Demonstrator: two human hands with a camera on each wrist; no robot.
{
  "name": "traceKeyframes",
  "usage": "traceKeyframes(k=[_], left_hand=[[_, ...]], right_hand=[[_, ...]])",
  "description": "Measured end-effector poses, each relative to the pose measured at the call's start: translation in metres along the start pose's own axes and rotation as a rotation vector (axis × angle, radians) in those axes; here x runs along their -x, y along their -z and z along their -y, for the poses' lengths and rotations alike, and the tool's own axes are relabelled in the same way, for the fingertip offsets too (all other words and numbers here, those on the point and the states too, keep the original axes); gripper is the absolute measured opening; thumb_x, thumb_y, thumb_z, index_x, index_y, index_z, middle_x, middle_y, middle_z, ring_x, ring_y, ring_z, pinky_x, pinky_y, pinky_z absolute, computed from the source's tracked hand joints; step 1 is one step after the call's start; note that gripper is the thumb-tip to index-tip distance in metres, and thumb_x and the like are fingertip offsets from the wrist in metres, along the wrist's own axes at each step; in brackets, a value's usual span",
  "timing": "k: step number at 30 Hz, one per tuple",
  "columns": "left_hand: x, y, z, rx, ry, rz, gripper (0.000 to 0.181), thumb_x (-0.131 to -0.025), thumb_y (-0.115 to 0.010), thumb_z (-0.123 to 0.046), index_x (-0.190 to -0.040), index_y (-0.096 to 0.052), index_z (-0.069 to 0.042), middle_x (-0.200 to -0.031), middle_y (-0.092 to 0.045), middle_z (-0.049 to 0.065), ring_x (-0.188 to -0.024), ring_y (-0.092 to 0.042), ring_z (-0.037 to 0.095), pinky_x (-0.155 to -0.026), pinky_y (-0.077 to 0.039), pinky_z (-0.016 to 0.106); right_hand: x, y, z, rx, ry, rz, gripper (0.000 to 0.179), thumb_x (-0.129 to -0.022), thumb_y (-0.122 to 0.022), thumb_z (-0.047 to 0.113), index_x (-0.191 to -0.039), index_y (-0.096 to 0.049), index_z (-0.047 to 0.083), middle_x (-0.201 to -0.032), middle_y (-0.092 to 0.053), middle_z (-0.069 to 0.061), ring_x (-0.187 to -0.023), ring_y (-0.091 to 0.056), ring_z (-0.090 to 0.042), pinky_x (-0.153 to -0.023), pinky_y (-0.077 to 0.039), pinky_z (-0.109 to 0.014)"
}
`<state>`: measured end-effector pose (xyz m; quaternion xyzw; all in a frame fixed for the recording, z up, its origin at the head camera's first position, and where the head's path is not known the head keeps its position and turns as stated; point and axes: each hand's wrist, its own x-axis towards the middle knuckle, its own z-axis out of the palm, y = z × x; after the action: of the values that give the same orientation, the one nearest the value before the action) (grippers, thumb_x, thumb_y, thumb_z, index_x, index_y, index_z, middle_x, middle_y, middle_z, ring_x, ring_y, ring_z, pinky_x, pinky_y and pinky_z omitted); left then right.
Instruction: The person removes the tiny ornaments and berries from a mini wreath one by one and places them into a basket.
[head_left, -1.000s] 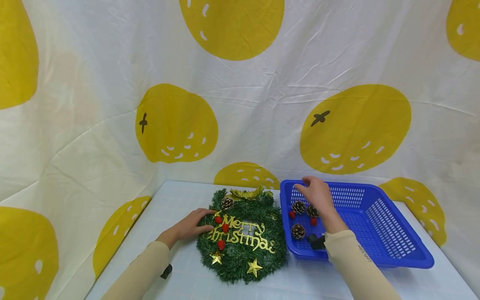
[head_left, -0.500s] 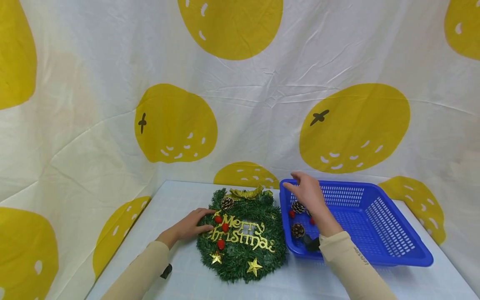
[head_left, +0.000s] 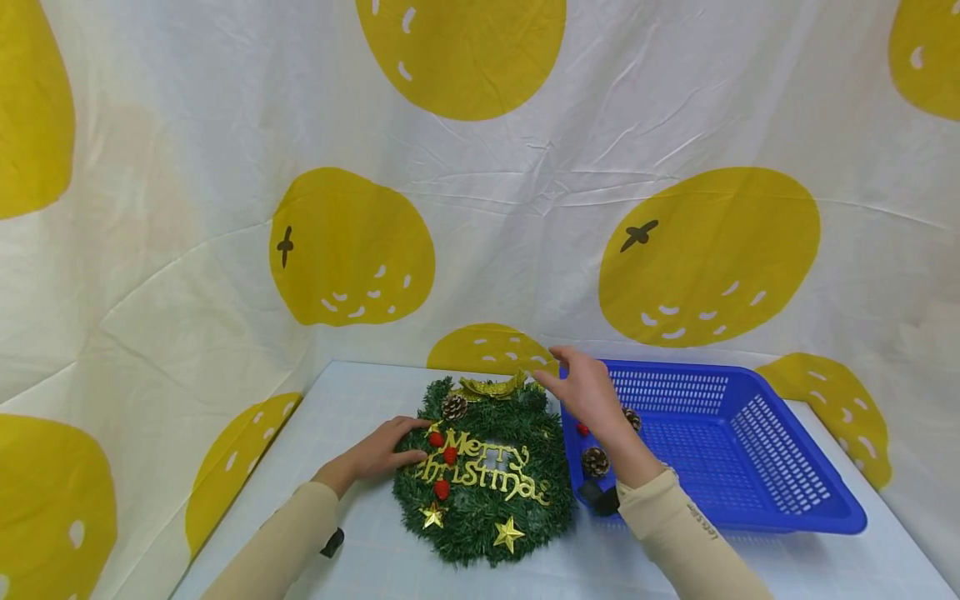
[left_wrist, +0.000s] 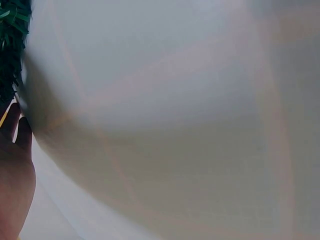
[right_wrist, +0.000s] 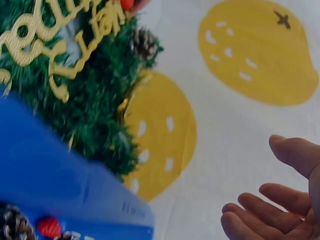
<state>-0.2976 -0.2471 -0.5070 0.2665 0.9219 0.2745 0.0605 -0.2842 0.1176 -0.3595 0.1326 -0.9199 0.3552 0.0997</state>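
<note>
A green wreath [head_left: 480,533] lies on the table with gold "Merry Christmas" lettering [head_left: 480,473], red berries, gold stars, a pine cone and a gold ribbon bow [head_left: 491,388] at its top. My left hand [head_left: 378,450] rests on its left edge, thumb and fingers extended over the greenery. In the left wrist view only part of that hand [left_wrist: 15,175] shows beside the wreath. Over the left rim of the blue basket [head_left: 750,521], near the wreath's upper right, my right hand [head_left: 588,398] hovers with nothing in it. Its thumb and fingers [right_wrist: 262,215] stand apart.
In the basket's left part lie pine cones [head_left: 596,462] and red berries [head_left: 582,429], partly hidden by my right arm. A white cloth [head_left: 480,275] printed with yellow fruit hangs behind the table [head_left: 375,542].
My right hand has moved left from above the basket's contents toward the wreath's upper right, staying empty. My left hand and the wreath have kept their places.
</note>
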Motion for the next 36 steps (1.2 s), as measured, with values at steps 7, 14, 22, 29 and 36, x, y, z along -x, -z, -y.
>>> traceKeyframes(k=[7,14,22,29,36], left_hand=[[0.001,0.000,0.002,-0.008,0.010,-0.001,0.061,-0.097,-0.058,-0.046,-0.147,-0.043,-0.016,-0.145,-0.041,0.017,-0.134,-0.038,0.041,-0.104,-0.033,0.061],[0.001,0.000,-0.001,-0.001,0.000,0.000,0.061,-0.097,-0.058,-0.046,-0.147,-0.043,-0.014,-0.144,-0.042,0.018,-0.133,-0.039,0.041,-0.104,-0.033,0.061],[0.001,0.001,-0.003,-0.003,0.010,-0.002,0.062,-0.097,-0.058,-0.047,-0.147,-0.043,-0.013,-0.144,-0.042,0.018,-0.133,-0.038,0.041,-0.105,-0.032,0.061],[0.000,0.001,-0.002,-0.001,0.002,0.001,0.061,-0.097,-0.058,-0.046,-0.147,-0.043,-0.013,-0.144,-0.042,0.018,-0.133,-0.039,0.041,-0.104,-0.033,0.062],[0.000,0.000,-0.002,-0.001,0.011,-0.004,0.061,-0.097,-0.059,-0.045,-0.146,-0.044,-0.013,-0.143,-0.043,0.018,-0.132,-0.040,0.041,-0.103,-0.033,0.062]], right_hand=[[0.004,-0.015,0.014,-0.052,0.020,0.021,0.055,-0.093,-0.068,0.031,-0.138,-0.054,0.003,-0.131,-0.059,-0.020,-0.115,-0.059,-0.037,-0.090,-0.050,-0.052],[0.009,-0.034,0.020,-0.047,0.053,0.015,0.052,-0.091,-0.072,0.029,-0.134,-0.059,0.004,-0.127,-0.063,-0.017,-0.101,-0.065,-0.033,-0.084,-0.053,-0.049],[0.014,-0.052,0.026,-0.059,0.060,0.049,0.053,-0.091,-0.071,0.032,-0.135,-0.059,0.005,-0.128,-0.063,-0.014,-0.107,-0.063,-0.032,-0.086,-0.052,-0.049],[0.019,-0.065,0.026,-0.096,0.078,0.083,0.053,-0.091,-0.070,0.032,-0.136,-0.058,0.006,-0.130,-0.061,-0.014,-0.112,-0.061,-0.034,-0.089,-0.051,-0.050],[0.022,-0.080,0.020,-0.110,0.083,0.122,0.056,-0.092,-0.069,0.036,-0.138,-0.055,0.008,-0.134,-0.059,-0.014,-0.116,-0.059,-0.033,-0.090,-0.050,-0.050]])
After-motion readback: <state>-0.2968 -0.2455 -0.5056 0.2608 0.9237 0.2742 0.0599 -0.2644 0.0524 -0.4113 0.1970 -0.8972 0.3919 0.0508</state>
